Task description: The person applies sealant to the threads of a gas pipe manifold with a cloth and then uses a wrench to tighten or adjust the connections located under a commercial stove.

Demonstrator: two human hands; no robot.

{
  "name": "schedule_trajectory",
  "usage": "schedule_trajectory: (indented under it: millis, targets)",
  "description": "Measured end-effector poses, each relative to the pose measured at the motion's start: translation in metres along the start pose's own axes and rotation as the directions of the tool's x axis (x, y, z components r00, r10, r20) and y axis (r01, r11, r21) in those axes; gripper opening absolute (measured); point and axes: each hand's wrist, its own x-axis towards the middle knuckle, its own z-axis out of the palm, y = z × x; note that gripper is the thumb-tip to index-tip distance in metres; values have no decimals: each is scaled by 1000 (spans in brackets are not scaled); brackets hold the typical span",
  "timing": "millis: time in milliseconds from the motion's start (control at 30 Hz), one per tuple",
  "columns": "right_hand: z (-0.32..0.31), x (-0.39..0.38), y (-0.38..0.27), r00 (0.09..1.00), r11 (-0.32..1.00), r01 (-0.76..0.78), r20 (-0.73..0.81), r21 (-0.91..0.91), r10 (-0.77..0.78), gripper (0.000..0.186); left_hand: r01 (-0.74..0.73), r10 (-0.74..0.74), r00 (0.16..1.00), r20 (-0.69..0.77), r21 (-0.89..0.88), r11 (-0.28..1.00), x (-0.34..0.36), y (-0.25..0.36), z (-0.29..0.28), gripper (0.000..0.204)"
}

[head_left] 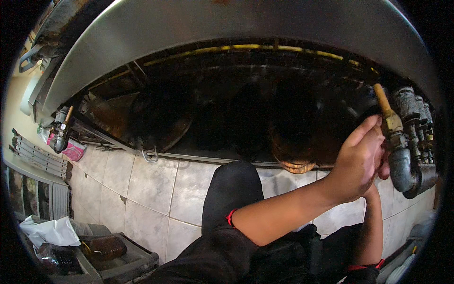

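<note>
My left hand [357, 163] reaches into the right end of a blackened stove with its fingers curled, just left of a brass nozzle [385, 106] on a grey elbow fitting [401, 170]; whatever the fingers grip is hidden. My right hand [384, 168] is mostly behind the left one, and only some fingertips and its wrist show, close to the fitting. Several metal valves [416, 132] stand in a row beside the nozzle. Dark, burnt round pans or burner bowls [288, 156] sit low in the stove's shadowed interior, their details too dark to make out.
A curved steel panel [227, 21] arches over the stove. A second nozzle fitting [60, 139] sticks out at the left end, near a pink bag [73, 152]. A cart [135, 248] with bags stands at lower left. My legs are over the tiled floor [149, 199].
</note>
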Motion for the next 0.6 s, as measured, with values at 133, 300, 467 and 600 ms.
schedule_trajectory:
  millis: [133,300,467,600]
  targets:
    - [1,0,-5,1000,1000,-18,25,16,18,45,-166,243,968,-71,544,823,3,-9,8,20]
    - [-4,-4,-16,998,999,-33,47,25,31,42,-249,490,872,-5,857,451,-3,-4,6,25]
    - [-9,1,-6,971,980,-198,140,32,192,40,-232,600,800,19,932,280,-7,6,6,27]
    - [8,14,14,953,939,242,-124,-243,-277,30,-251,675,717,174,968,16,-14,24,22,30]
